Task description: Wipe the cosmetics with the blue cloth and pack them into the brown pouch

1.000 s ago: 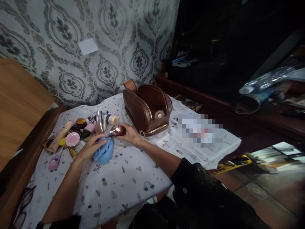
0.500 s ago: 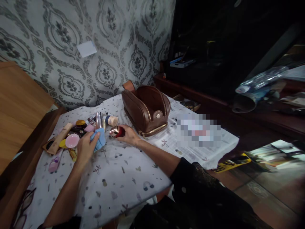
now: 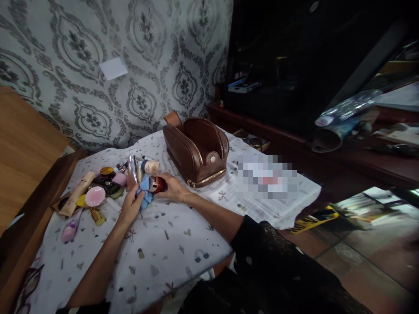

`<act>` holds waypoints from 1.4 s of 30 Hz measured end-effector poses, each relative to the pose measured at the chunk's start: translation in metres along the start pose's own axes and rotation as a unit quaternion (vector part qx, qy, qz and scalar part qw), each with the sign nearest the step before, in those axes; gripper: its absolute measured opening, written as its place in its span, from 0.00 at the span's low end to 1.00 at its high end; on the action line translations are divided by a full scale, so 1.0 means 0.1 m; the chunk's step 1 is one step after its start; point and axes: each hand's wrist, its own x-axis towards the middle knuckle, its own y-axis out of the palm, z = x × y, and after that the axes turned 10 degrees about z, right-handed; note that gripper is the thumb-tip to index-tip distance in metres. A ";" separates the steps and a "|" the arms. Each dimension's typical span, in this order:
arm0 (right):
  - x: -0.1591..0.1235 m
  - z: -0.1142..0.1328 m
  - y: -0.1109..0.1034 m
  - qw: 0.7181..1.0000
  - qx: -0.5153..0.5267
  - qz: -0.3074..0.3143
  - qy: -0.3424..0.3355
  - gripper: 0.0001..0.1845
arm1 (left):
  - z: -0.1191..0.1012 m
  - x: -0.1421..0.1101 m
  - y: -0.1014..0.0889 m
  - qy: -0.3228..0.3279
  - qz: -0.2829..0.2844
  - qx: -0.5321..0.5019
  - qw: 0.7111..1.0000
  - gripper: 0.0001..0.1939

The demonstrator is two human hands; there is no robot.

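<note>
My right hand (image 3: 172,188) grips a small red bottle with a gold cap (image 3: 157,184) just above the patterned white cloth (image 3: 163,244) covering the table. My left hand (image 3: 131,205) is closed on a blue cloth (image 3: 144,192) and presses it against the bottle's cap end. Both hands meet near the middle of the table, in front of a heap of cosmetics (image 3: 101,187): tubes, a pink round compact, gold-capped jars and small bottles. An open brown leather toiletry bag (image 3: 196,150) stands just behind my right hand.
A newspaper (image 3: 271,192) lies to the right of the bag, reaching the table's right edge. A wooden board (image 3: 22,139) borders the table on the left. Patterned wallpaper rises behind. A dark shelf (image 3: 294,131) with clutter runs along the right, floor below.
My left hand lifted the blue cloth off the table and brought it right onto the bottle's cap. The right hand kept the bottle nearly still. The view shifted slightly.
</note>
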 end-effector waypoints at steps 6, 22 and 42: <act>-0.02 0.03 -0.02 1.000 0.001 0.005 0.011 0.33 | 0.03 0.02 0.01 -0.002 -0.008 0.013 1.000 0.20; -0.03 0.03 -0.01 0.996 -0.053 0.044 -0.053 0.35 | 0.10 0.01 0.06 0.073 -0.060 0.109 0.990 0.20; -0.11 0.23 -0.10 0.961 -0.246 0.111 -0.060 0.35 | -0.07 -0.08 0.19 0.059 -0.085 0.100 0.990 0.25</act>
